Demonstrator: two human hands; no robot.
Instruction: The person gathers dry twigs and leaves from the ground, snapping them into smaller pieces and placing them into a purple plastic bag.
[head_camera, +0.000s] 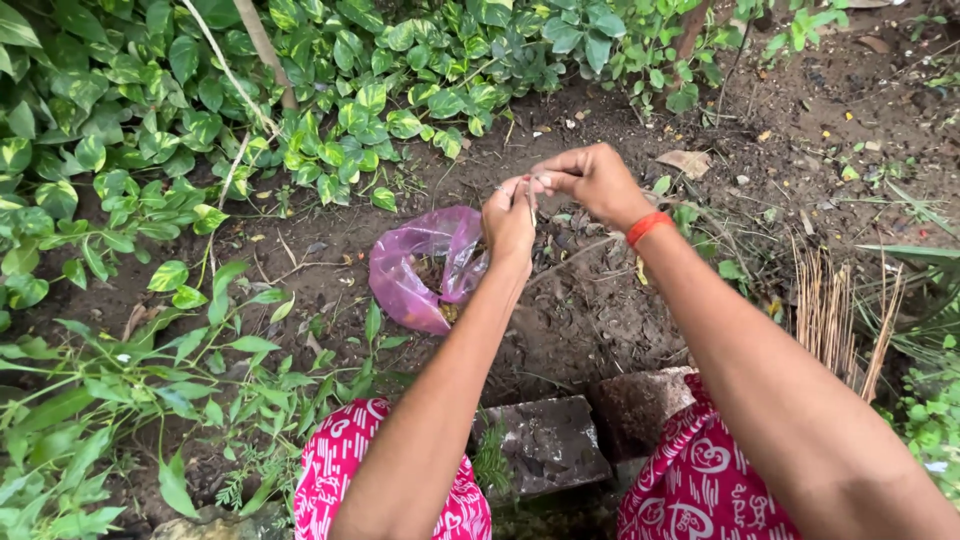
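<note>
My left hand and my right hand meet above bare dark soil, fingers pinched together on a thin pale stem or twig held between them. A red band circles my right wrist. Just below and left of my left hand a pink plastic bag lies open on the ground, with some brownish bits inside. My knees in red patterned cloth show at the bottom.
Leafy green creepers cover the left and top. Two grey stone blocks sit between my knees. A bundle of dry straw-like stalks stands at the right. Dead leaves and small weeds dot the soil.
</note>
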